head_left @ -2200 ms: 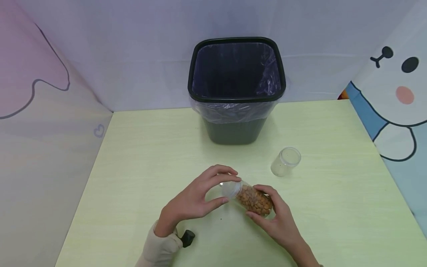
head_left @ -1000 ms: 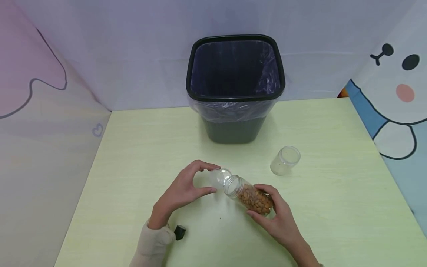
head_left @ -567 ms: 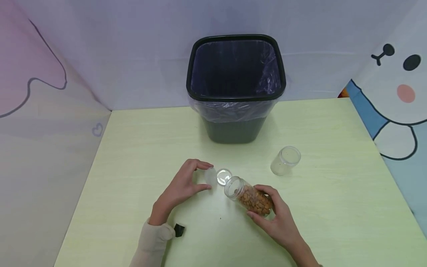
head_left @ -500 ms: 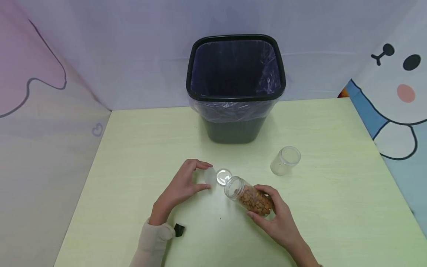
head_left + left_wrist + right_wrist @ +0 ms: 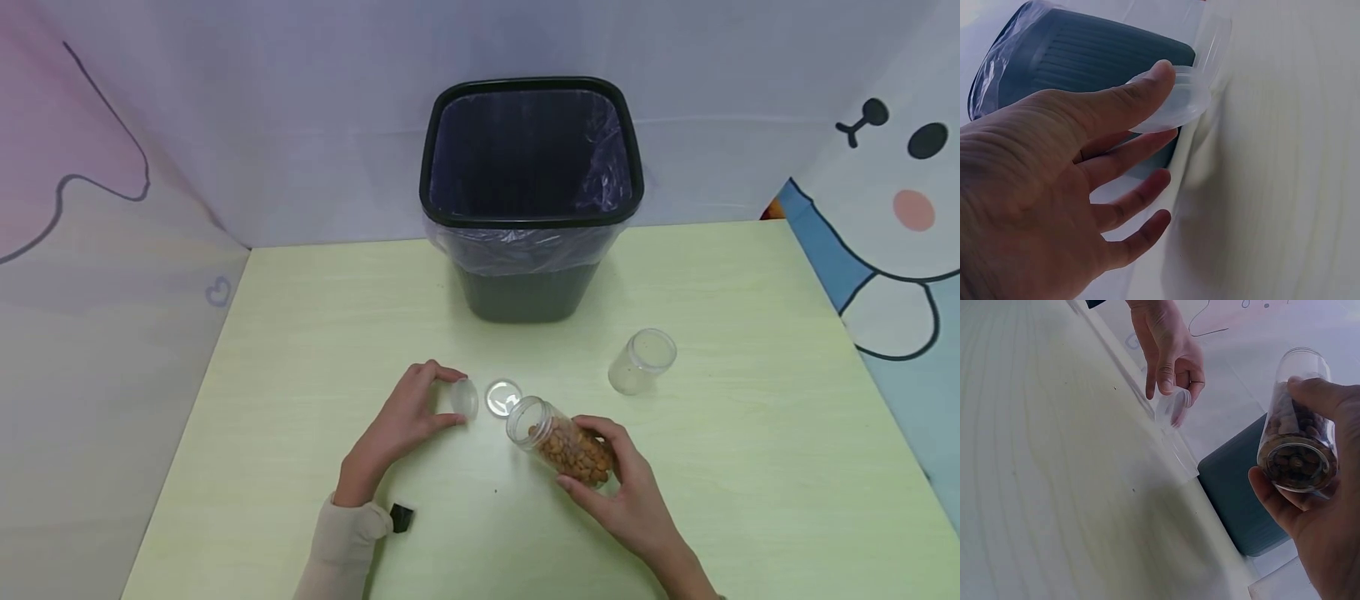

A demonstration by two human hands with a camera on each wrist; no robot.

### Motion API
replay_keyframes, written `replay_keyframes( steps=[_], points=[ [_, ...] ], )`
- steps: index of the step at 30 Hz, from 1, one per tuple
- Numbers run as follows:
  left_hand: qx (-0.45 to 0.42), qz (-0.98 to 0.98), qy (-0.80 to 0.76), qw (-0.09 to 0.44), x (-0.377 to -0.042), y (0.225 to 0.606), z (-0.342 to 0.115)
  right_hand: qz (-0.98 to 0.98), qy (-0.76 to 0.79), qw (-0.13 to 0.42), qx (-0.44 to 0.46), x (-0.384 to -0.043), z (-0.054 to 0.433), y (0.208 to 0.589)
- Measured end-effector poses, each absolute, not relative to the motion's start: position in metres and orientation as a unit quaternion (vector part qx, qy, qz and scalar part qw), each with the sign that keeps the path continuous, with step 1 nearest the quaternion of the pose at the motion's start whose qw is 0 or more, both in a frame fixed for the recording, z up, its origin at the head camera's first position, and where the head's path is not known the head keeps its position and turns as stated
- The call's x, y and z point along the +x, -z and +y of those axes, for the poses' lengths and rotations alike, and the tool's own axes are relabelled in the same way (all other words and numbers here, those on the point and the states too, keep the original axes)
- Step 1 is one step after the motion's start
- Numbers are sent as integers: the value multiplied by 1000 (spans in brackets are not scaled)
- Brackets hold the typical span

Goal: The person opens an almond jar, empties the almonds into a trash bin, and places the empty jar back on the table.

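The jar (image 5: 567, 450) of nuts is tilted, mouth uncovered, near side of the bin (image 5: 525, 292); right hand's (image 5: 636, 500) thumb and fingers are curled round its base end. Left hand (image 5: 408, 417) pinches the lid (image 5: 465, 400) by its edge, thumb and fingertip parted by its width. Assessment: jar smooth, stiff, moderately weighty, liable to slip or spill; best gripped round mid-body. Lid light, slightly flexible; rim hold suitable.

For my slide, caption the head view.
Left hand pinches a translucent lid; right hand holds an open jar of almonds.
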State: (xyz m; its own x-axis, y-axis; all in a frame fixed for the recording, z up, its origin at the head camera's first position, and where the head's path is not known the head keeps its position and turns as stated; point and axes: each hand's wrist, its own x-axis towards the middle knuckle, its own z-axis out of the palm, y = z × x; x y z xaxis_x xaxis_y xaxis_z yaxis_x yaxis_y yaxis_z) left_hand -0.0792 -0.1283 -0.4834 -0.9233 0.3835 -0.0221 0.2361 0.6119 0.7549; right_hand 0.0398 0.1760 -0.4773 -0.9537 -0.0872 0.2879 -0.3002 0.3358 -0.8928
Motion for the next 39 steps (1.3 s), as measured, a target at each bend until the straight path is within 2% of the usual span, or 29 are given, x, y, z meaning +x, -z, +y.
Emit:
replay_keyframes(
  steps=[10, 19, 26, 34, 39],
  points=[
    [160, 912, -366, 95, -78, 486, -131, -819, -548, 94, 140, 38, 179, 476],
    [214, 939, -264, 54, -78, 490, -123, -842, -508, 85, 161, 32, 188, 466],
    [197, 943, -255, 85, -76, 487, -118, -833, -507, 88, 202, 23, 197, 451],
    [194, 945, -244, 104, -76, 481, -115, -835, -503, 60, 214, 14, 208, 426],
    [198, 945, -234, 111, -77, 478, -115, -836, -490, 77, 233, 4, 217, 407]
  ],
)
